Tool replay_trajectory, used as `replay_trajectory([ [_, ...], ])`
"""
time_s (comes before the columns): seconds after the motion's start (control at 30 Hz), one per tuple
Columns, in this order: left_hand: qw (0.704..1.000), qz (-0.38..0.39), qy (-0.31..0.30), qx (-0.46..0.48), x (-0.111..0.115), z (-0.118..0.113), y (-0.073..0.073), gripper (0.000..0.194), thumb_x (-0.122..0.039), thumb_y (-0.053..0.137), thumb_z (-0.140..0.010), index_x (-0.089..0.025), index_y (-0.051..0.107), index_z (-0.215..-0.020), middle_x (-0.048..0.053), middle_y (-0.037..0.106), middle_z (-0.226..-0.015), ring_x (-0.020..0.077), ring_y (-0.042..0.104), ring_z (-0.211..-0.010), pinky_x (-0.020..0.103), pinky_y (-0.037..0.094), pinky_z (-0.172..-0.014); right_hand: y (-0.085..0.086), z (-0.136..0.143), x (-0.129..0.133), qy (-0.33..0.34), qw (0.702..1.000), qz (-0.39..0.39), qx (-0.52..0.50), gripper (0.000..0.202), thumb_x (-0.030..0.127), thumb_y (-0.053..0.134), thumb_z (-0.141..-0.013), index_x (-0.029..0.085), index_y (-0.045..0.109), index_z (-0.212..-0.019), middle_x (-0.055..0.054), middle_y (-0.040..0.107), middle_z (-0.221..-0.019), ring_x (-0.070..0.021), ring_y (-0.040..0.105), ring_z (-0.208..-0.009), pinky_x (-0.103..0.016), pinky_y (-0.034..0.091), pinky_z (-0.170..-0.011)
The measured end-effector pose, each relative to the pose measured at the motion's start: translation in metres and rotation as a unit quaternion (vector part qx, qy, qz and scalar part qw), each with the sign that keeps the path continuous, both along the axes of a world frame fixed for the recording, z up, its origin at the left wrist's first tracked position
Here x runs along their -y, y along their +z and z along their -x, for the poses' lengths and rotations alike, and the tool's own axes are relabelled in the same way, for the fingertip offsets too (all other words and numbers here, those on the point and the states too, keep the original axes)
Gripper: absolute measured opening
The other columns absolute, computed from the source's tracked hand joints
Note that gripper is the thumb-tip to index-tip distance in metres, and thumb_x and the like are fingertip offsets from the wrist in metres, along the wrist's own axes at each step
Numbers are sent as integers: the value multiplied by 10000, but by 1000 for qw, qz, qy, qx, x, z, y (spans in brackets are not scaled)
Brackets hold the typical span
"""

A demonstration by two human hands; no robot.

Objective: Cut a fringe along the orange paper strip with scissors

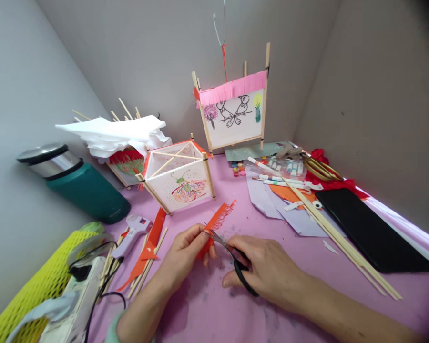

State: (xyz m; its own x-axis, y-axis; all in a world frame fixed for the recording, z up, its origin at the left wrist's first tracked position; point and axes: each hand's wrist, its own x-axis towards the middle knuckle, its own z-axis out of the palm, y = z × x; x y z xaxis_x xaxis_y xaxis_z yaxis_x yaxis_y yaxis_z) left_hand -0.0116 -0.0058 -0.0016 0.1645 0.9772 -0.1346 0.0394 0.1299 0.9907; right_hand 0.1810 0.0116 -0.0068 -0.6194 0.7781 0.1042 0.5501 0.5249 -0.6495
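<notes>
My left hand (191,245) pinches a strip of orange paper (219,217) whose far end is cut into a fine fringe along one edge. In my right hand (262,264) is a pair of scissors (240,271) with black handles. Their blades reach the paper right beside my left fingertips, and the handles are spread apart. Just beyond my hands stands a lantern (186,183) with a wooden stick frame, white paper sides and a coloured insect drawing. Another orange strip (148,247) lies to the left of my left hand.
A lantern with pink fringe (236,109) hangs from a hook at the back. On the left are a green bottle (87,186), a glue gun (132,233) and a power strip (71,300). Wooden sticks (329,224), a black tablet-like slab (372,228) and markers (286,182) lie on the right.
</notes>
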Motion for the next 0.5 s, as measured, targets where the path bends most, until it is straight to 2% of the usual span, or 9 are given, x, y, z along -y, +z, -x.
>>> replay_trajectory([
  [0.2,999,-26,26,-21,-1,-1,4,243,-354,514,-854,-146,537,-730,5,620,-615,88,482,-492,209,377,-525,0,0,1,-2,1000,-2,4,363,489,727,-674,213,506,-752,58,548,-688,-106,444,-576,-208,261,-538],
  [0.5,1000,-12,3,-8,0,-1,-2,229,-350,477,-887,-155,522,-775,3,626,-659,90,489,-530,216,378,-556,-6,2,2,-8,1000,-21,1,319,457,700,-724,215,496,-769,57,554,-693,-109,457,-580,-209,276,-548],
])
